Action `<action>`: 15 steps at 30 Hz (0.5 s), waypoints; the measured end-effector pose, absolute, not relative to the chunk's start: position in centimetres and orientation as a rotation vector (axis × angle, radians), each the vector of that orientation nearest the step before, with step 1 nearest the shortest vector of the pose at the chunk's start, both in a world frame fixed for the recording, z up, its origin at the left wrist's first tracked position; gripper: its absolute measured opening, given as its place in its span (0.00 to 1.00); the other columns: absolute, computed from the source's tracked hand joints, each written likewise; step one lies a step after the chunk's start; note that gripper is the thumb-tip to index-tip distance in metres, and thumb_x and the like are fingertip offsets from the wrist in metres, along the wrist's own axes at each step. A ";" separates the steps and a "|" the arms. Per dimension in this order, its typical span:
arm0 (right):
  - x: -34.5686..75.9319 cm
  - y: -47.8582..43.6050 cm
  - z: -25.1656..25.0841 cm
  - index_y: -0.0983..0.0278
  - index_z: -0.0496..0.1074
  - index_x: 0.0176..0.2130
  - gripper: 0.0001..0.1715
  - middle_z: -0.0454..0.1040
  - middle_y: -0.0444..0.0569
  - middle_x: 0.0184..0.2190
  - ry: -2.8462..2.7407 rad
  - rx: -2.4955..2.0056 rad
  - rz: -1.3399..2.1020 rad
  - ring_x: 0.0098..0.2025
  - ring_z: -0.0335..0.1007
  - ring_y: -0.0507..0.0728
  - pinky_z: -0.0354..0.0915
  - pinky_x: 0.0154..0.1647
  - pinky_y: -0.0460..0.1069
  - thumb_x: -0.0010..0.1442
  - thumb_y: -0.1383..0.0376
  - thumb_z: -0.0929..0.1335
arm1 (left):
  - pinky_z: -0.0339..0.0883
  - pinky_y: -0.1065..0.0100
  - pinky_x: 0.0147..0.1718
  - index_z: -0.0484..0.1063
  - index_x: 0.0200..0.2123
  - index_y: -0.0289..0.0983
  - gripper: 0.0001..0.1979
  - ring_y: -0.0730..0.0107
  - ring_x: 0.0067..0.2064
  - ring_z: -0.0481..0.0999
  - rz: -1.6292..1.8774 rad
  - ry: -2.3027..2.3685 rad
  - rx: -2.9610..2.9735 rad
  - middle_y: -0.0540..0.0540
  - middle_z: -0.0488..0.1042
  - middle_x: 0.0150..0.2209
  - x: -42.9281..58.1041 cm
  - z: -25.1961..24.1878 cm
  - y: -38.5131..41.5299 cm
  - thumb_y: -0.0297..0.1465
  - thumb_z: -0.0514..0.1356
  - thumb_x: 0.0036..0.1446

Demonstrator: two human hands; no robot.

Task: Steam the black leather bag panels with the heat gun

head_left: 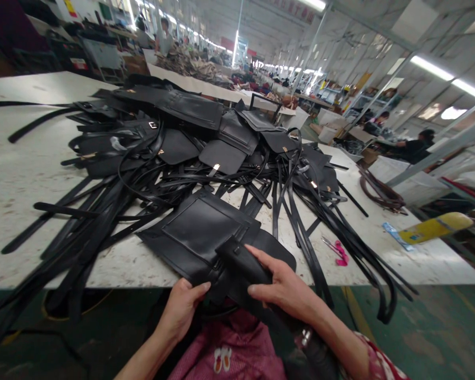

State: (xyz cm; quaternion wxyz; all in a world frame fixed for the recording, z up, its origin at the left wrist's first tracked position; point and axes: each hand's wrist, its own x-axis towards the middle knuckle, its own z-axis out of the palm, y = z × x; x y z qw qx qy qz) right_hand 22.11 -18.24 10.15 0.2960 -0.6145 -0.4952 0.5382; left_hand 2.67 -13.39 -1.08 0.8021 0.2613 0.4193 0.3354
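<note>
A flat black leather bag panel point(206, 227) with a stitched rectangular pocket lies at the table's front edge. My left hand point(184, 306) is closed on its near edge, thumb on top. In my right hand point(283, 287) is a curled black leather piece point(241, 258), overlapping the panel's right side; whether the two are joined I cannot tell. A rounded black flap point(279, 247) shows behind my right fingers. Below my right wrist hangs something dark with a silvery fitting point(305, 335), its kind unclear.
Black leather bags point(182, 108) with long straps point(91, 227) are heaped across the white table point(19, 174). To the right lie pink-handled scissors point(338, 252), a yellow bottle-shaped item point(435, 228) and coiled brown straps point(380, 192). People sit working farther off.
</note>
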 end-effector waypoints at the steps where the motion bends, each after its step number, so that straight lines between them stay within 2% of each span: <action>1: 22.1 -18.6 10.2 0.54 0.56 0.58 0.39 0.71 0.40 0.29 -1.365 -1.642 1.461 0.20 0.61 0.48 0.60 0.20 0.43 0.47 0.69 0.68 | 0.68 0.65 0.30 0.76 0.31 0.32 0.12 0.64 0.27 0.75 0.721 0.915 0.557 0.44 0.79 0.27 2.7 -1.2 -13.4 0.28 0.66 0.38; 4: 21.4 -18.7 9.6 0.55 0.60 0.56 0.38 0.71 0.40 0.28 -1.462 -1.663 1.490 0.21 0.61 0.48 0.60 0.22 0.43 0.45 0.70 0.68 | 0.67 0.67 0.27 0.76 0.28 0.32 0.10 0.66 0.24 0.74 0.748 0.967 0.529 0.45 0.78 0.24 2.9 -1.4 -13.4 0.27 0.67 0.36; 8: 20.9 -17.9 9.1 0.54 0.54 0.59 0.39 0.69 0.39 0.25 -1.408 -1.681 1.413 0.20 0.63 0.48 0.60 0.21 0.43 0.49 0.68 0.66 | 0.68 0.67 0.27 0.75 0.31 0.32 0.14 0.65 0.27 0.75 0.794 0.967 0.503 0.45 0.78 0.26 3.1 -0.8 -13.3 0.28 0.67 0.36; 11: 21.6 -18.8 9.3 0.54 0.54 0.59 0.40 0.70 0.39 0.26 -1.440 -1.722 1.369 0.22 0.63 0.49 0.61 0.23 0.43 0.48 0.68 0.67 | 0.69 0.67 0.28 0.75 0.32 0.31 0.14 0.65 0.28 0.76 0.829 0.966 0.513 0.44 0.78 0.28 3.1 -0.3 -13.1 0.30 0.67 0.38; 15: 22.1 -20.4 9.4 0.57 0.55 0.59 0.41 0.71 0.39 0.26 -1.482 -1.708 1.443 0.23 0.63 0.49 0.61 0.24 0.43 0.46 0.69 0.68 | 0.68 0.68 0.26 0.74 0.24 0.30 0.10 0.68 0.25 0.74 0.814 0.987 0.523 0.44 0.77 0.25 3.5 -0.4 -13.0 0.31 0.67 0.38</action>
